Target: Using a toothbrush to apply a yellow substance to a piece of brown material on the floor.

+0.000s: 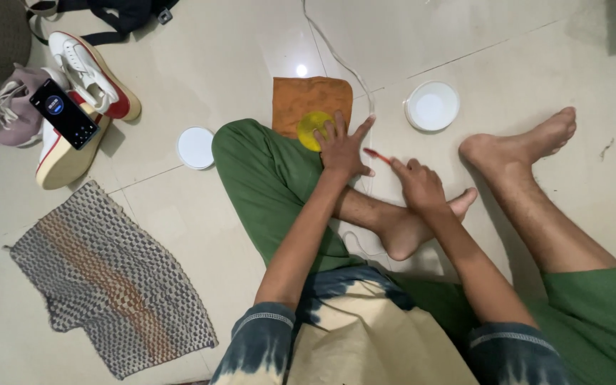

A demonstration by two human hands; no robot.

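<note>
Person seated on the floor (201,64), legs crossed. Right hand (418,187) closed round a red brush (378,155), bristles pointing left. Left hand (341,146) spread flat, fingers apart, pressing a yellow disc (311,128) onto an orange cloth (301,98). Risk: the bowl (432,106) just beyond could tip if knocked.

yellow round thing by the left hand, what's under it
The yellow round thing lies on an orange cloth spread on the tiled floor. The left hand covers its right edge, so that part is hidden.
</note>
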